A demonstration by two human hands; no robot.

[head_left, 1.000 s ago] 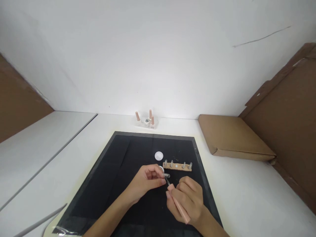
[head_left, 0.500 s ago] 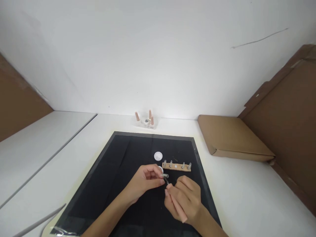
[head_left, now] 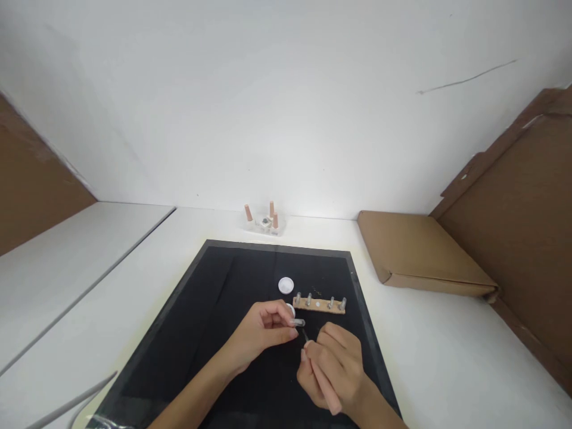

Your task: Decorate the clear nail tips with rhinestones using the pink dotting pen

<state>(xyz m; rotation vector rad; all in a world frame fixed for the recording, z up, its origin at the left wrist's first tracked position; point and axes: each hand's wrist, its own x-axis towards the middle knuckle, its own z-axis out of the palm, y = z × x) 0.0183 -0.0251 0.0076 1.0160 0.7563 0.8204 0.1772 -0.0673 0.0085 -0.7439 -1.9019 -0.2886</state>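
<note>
Between the thumb and fingers of my left hand point(head_left: 263, 330) is a small clear nail tip point(head_left: 298, 322), pointing right. My right hand point(head_left: 335, 366) is closed around the pink handle of a small brush point(head_left: 325, 386); its dark tip is just below the nail tip, slightly apart from it. A cardboard strip point(head_left: 319, 305) beyond my hands carries several upright clear nail tips and a white dot. One small white dish point(head_left: 286, 285) lies to the left of the strip, and another white round piece point(head_left: 290, 310) is partly hidden behind my left fingers.
Under my hands lies a black mat point(head_left: 232, 298) on the white table point(head_left: 447, 339). Near the wall, a clear holder point(head_left: 263, 229) bears bottles with pink caps. A flat cardboard box point(head_left: 424, 250) rests at the right, with brown cardboard panels at both sides.
The brush in my right hand has drawn back a little, down and away from the nail tip. My left hand has barely moved, and the view has shifted slightly.
</note>
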